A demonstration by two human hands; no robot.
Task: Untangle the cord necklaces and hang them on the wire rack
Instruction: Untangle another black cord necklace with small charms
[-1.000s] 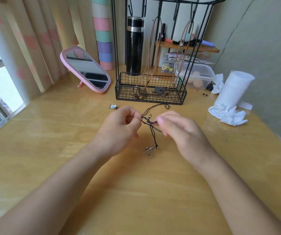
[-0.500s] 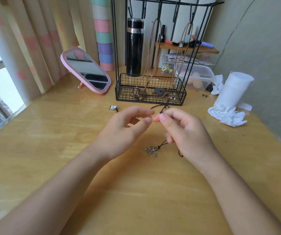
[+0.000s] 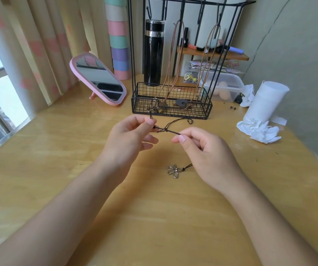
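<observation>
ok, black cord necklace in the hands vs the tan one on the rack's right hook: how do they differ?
Colour: the black cord necklace is dark, the tan necklace light brown. State: the black one is pinched between left hand and right hand, its flower pendant on the table; the tan one hangs from a hook on the wire rack, lower end in its basket. Both are cord necklaces.

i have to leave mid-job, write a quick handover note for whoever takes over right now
Left hand and right hand each pinch the black cord, stretched straight between them.
Its flower pendant lies on the table by the right hand.
Done: one brown necklace and a second brown necklace hang on the wire rack.
Left: finish untangling the black cord, hang it on a free hook.
</observation>
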